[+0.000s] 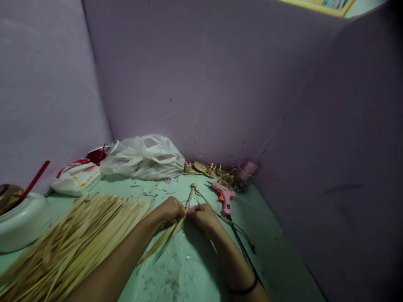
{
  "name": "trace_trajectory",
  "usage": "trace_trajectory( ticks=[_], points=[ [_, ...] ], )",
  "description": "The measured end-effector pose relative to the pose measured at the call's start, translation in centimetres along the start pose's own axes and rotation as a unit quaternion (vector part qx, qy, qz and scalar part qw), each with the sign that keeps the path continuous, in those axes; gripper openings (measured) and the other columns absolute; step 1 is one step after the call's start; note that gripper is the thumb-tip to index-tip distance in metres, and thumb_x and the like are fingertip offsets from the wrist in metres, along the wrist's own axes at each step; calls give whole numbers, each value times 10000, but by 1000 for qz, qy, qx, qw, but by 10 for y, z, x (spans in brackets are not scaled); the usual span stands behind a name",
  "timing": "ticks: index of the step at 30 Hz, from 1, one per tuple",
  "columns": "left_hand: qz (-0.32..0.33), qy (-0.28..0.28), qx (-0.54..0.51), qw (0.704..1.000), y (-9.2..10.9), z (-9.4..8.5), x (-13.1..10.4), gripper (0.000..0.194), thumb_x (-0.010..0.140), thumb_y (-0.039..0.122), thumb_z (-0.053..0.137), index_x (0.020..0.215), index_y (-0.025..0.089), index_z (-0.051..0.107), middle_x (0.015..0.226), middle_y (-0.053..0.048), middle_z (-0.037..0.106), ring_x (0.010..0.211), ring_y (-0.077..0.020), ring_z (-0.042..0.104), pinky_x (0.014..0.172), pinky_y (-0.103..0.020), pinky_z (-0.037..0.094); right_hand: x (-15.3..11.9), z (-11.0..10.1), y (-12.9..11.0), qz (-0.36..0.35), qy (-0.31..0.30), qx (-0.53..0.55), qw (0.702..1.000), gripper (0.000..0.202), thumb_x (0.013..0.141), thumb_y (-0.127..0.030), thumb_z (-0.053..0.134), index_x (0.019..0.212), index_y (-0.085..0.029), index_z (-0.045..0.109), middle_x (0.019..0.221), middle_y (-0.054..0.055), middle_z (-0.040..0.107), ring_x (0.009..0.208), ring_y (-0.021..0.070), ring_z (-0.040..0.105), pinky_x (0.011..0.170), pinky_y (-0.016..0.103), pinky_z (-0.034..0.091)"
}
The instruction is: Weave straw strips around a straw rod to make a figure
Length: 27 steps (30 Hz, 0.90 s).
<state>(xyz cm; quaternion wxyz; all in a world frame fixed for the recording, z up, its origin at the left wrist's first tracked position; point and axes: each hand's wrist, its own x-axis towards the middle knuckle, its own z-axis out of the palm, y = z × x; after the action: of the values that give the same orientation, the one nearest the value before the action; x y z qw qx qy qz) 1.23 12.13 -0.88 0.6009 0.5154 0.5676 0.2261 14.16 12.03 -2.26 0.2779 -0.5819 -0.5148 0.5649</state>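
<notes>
Both hands meet over the green tabletop, their fingers pinched around dried leaf strips (166, 240). My left hand (171, 212) is closed on them, and loose flat ends trail from it toward me. Right beside it, my right hand (201, 214) is closed on the same strips. Above the hands, a thin twisted cord (189, 196) of this fibre runs up to a knot. From that knot a second cord (241, 230) slants down to the right and ends in a small dark knot. The strips between the fingertips are mostly hidden.
A wide pile of dried leaf strips (72, 239) covers the left. A pink glue gun (225, 197) with a black cable lies to the right. Behind are a white plastic bag (145, 157), small woven ornaments (201, 167) and a white packet (78, 178). A white pot (25, 224) stands far left.
</notes>
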Motion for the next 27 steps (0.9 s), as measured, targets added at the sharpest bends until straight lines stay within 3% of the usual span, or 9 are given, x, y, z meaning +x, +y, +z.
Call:
trace_trajectory(
  ticks=[4,7,12,18,21,24,27],
  points=[
    [19,37,86,995,3,2,-2,109,492,108,412,399,141,458,279,54,339,274,-46,245,334,-182,180,5,0,6,18,-8,34,999,105,535,-142,481,447,-158,426,320,-88,277,296,32,192,345,211,84],
    [28,79,167,982,3,0,-1,116,502,108,424,421,133,502,338,20,433,345,-72,370,397,-183,271,6,1,8,14,-19,41,999,89,542,-148,480,463,-155,442,324,-84,290,296,32,189,345,213,85],
    [5,190,381,905,15,8,-18,123,541,198,525,593,129,612,605,-96,615,589,-170,549,506,-224,331,6,6,8,0,-7,22,1000,109,531,-135,479,442,-157,419,324,-84,280,304,28,185,356,215,84],
    [50,166,418,892,19,39,-39,282,566,128,508,812,137,644,798,-144,639,722,-205,583,593,-238,372,3,4,11,-8,-46,113,992,78,515,-117,445,452,-154,419,335,-77,303,302,32,195,351,216,81],
    [70,147,397,903,19,30,-34,186,584,160,496,695,122,641,629,-107,620,596,-184,570,515,-230,356,2,2,10,1,-43,122,992,59,515,-115,444,467,-149,442,333,-70,332,300,36,221,351,217,94],
    [34,167,275,946,22,12,-24,171,617,201,449,581,122,596,408,-31,507,393,-137,484,422,-224,321,1,-1,7,-3,-54,116,992,71,541,-132,451,472,-144,466,317,-74,305,291,36,197,354,223,82],
    [-36,80,90,992,20,6,-15,166,604,155,399,563,124,557,335,14,438,291,-97,388,362,-207,295,2,-2,6,-28,-77,115,990,99,562,-140,452,465,-140,469,324,-67,323,307,39,224,361,213,112]
  ],
)
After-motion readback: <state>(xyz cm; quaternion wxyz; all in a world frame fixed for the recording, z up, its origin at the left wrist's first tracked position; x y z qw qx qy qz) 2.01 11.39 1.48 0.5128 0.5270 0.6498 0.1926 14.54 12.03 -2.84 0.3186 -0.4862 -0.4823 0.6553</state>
